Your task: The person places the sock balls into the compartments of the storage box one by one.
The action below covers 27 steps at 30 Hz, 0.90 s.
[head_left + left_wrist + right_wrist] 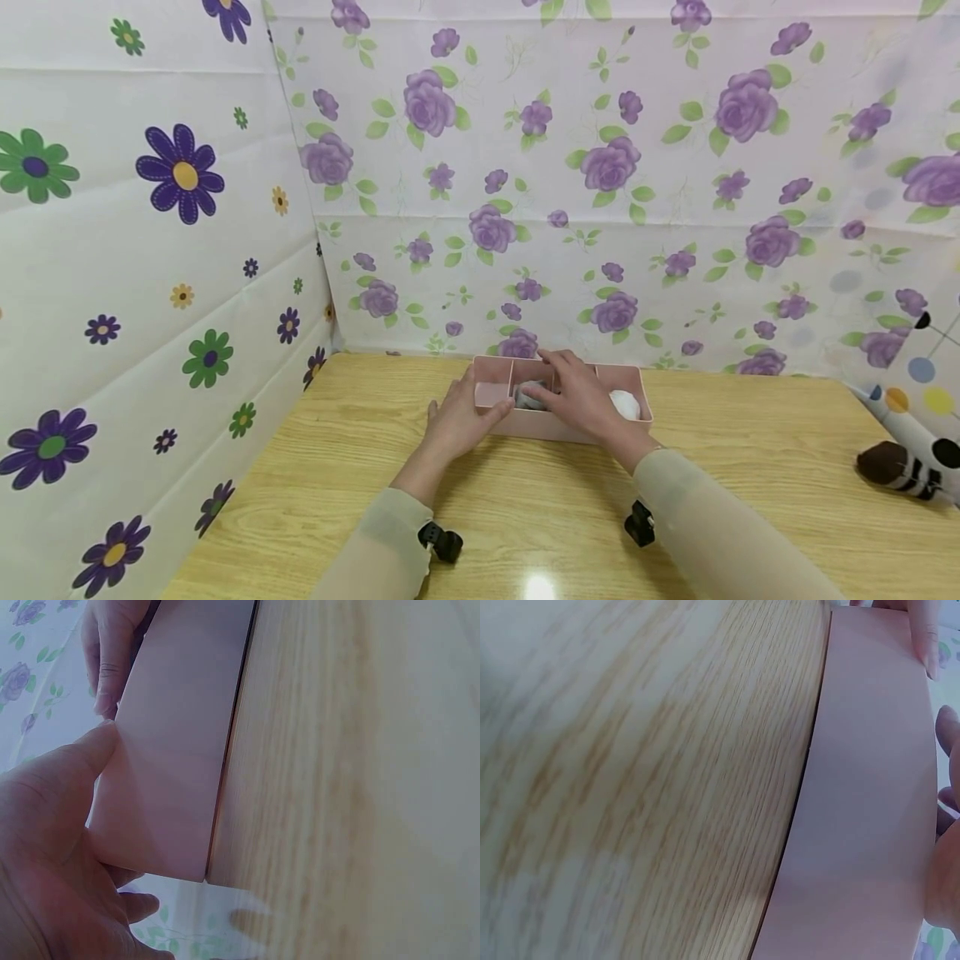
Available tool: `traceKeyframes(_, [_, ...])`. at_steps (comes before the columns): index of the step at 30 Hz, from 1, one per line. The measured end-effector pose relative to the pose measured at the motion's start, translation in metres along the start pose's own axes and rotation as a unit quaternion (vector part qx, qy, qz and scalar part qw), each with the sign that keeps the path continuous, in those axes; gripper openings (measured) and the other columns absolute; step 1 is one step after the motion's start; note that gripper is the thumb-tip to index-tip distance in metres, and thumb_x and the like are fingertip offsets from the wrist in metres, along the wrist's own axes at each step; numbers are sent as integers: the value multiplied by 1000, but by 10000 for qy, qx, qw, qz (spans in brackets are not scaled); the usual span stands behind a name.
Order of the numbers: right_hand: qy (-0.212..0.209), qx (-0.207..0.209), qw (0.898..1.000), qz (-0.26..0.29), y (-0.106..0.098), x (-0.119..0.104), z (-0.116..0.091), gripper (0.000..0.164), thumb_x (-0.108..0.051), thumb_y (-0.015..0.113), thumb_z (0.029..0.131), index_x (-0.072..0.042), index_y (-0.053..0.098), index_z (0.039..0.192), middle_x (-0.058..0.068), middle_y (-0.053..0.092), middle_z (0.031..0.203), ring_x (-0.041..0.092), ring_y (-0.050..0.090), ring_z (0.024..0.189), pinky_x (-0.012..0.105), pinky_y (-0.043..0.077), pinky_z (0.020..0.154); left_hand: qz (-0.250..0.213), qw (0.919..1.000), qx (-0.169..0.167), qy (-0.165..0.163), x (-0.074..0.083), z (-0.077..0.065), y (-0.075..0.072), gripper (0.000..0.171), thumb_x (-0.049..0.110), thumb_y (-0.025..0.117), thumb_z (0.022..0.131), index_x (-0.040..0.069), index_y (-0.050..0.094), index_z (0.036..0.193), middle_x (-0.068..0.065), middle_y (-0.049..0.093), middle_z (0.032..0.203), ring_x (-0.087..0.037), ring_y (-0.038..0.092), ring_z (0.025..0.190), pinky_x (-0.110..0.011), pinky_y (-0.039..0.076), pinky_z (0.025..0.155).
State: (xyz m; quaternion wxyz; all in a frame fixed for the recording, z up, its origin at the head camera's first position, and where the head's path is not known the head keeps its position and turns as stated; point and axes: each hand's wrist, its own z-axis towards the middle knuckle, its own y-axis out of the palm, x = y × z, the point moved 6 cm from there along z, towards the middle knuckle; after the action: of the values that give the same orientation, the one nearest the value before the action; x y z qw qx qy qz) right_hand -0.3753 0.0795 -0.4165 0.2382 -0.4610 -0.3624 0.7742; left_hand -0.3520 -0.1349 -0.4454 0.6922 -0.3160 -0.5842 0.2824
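Pink box (536,426), four compartments, stands upright between the hands, long side toward the person. Left hand (457,421) grips the box's left end: thumb on the near rim, fingers around the end wall (left wrist view agrees). Right hand (583,400) reaches over the box's middle compartments, thumb and fingers apart; the thumb overlaps a grey bundle (527,402) in the second compartment from the box's left end. Cannot tell whether it touches the bundle. White bundle (624,405) in the box's rightmost compartment, beyond the right hand. Third compartment mostly hidden by that hand.

Edges: box's far wall lies near the back edge of the worktop (360,433), with purple-flowered cloth (675,275) rising just behind. To the box's left, the worktop runs to a daisy-print cloth (247,208). Wood grain extends in front of the box, under both forearms, and farther still to its right, where a brown striped bundle (894,468) lies well apart from the box.
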Motion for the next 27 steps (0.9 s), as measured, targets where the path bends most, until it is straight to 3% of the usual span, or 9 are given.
traceKeyframes(8, [4,3,10000,-6,-4,-1,-5,77,-46,73,108,-11,43,170,14,54,159,34,64,118,54,57,98,-69,10000,-7,47,0,-2,0,107,69,64,104,9,16,178,-19,34,177,-44,25,165,-83,11,124])
traceKeyframes(11, [21,52,10000,-83,-9,-2,-9,78,-46,73,108,-12,42,171,15,53,161,38,63,131,58,57,102,-74,10000,-7,54,0,-1,0,107,70,64,104,9,16,178,-19,34,177,-44,25,165,-82,10,125])
traceKeyframes(17, [134,93,9994,-291,-20,1,-18,79,-46,74,107,-13,41,172,16,49,166,45,46,152,64,50,113,-80,10000,1,12,0,-1,0,108,70,65,103,11,14,179,-19,34,177,-43,24,166,-80,8,126])
traceKeyframes(27, [-76,396,9958,-825,-45,9,-35,79,-41,79,105,-5,47,167,23,53,162,49,50,147,70,37,121,-30,10000,11,-14,0,-1,1,109,70,65,103,10,13,178,-20,33,177,-43,24,166,-79,8,127])
